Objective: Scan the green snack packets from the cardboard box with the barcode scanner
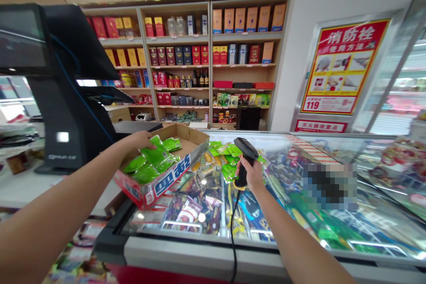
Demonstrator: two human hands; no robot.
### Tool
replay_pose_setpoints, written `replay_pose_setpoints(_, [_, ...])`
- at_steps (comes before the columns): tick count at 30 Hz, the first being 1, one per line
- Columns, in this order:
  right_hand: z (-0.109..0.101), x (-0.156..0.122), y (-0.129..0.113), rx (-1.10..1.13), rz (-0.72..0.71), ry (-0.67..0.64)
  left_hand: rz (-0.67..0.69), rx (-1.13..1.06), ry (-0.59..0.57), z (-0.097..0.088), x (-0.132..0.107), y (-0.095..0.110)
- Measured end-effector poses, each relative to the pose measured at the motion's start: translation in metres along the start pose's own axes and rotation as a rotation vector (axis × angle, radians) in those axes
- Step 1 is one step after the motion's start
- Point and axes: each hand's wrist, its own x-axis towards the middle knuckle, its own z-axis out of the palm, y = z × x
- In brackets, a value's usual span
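Note:
A barcode scanner point(245, 147) with a yellow-trimmed black handle is gripped in my right hand point(251, 171), held above the glass top of the freezer. Its black cord hangs down over the front edge. My left hand point(141, 141) reaches over the left rim of a shallow cardboard box point(173, 176), with its fingers closed at the edge of a green packet point(156, 154). Several more green packets lie in the box, while its back right part shows bare cardboard. Another heap of green packets point(229, 164) rests on the glass behind the scanner.
The chest freezer point(179, 253) holds many wrapped goods under its glass. A black point-of-sale terminal point(73, 97) stands at the left on a white counter point(20, 191). Shelves point(179, 64) of boxed goods and bottles line the back wall. A red sign point(344, 69) hangs at right.

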Motion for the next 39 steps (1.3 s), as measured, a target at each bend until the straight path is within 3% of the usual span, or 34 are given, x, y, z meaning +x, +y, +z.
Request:
replay_pose_setpoints(2, [0.000,0.000,0.001,0.008,0.001,-0.007,-0.016,-0.066,0.007,0.006,-0.012,0.022])
replay_pose_setpoints(4, [0.000,0.000,0.001,0.022,0.003,-0.014,0.017,-0.313,0.029,0.026,-0.031,0.045])
replay_pose_setpoints(8, [-0.002,0.000,0.003,0.034,0.015,-0.028,0.050,-0.925,-0.075,0.110,-0.073,0.070])
replay_pose_setpoints(12, [-0.003,-0.001,0.003,0.050,0.031,-0.032,-0.019,-1.185,-0.116,0.197,-0.094,0.057])
replay_pose_setpoints(15, [-0.003,-0.001,0.002,0.042,0.082,-0.093,0.006,-1.237,-0.104,0.227,-0.093,0.037])
replay_pose_setpoints(21, [0.000,-0.004,-0.001,-0.055,0.217,-0.272,0.038,-1.200,-0.147,0.226,-0.086,0.021])
replay_pose_setpoints(39, [-0.002,-0.005,-0.002,-0.149,0.292,-0.299,0.048,-1.175,-0.157,0.229,-0.086,0.025])
